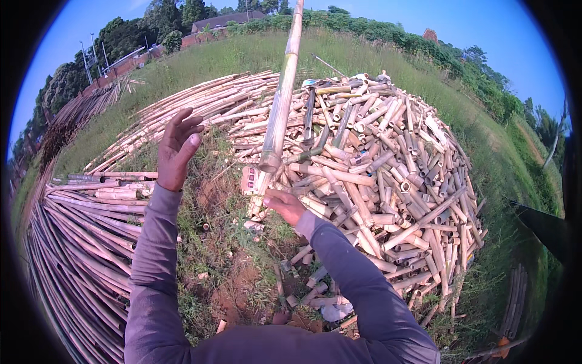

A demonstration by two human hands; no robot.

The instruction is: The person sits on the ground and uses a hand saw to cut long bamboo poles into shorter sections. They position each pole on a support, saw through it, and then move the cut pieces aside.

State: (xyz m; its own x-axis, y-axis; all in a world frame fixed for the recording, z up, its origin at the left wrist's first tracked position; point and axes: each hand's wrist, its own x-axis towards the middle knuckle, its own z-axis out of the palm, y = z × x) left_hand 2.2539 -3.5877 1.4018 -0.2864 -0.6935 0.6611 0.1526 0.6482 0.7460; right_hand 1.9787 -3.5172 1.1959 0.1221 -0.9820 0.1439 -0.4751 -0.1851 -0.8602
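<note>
We see first the grass field (388,54), green and rough, which goes up to trees and low buildings at the far edge. On the left lies a wide spread of long bamboo poles (79,236), thin, pale yellow-grey, laid side by side so that they curve with the lens. On the right is a big heap of short bamboo pieces (394,176), hollow tubes cut at the ends, thrown in all directions, dry and light brown. Between the two there is a patch of bare reddish soil (236,285) with tufts of grass and some loose offcuts.

Next is the long bamboo pole (280,106) in the middle. It is round, smooth, yellow-green, with ring nodes. Its long axis stands almost upright, a little tilted to the right at the top, and it goes out of the picture at the upper edge; its lower end points down to the ground just before the heap.

Our right hand (282,205) is closed around the low part of this pole. Our left hand (177,150) is raised to the left of the pole, apart from it, open wide and holding nothing. Both sleeves are of grey-purple cloth.
</note>
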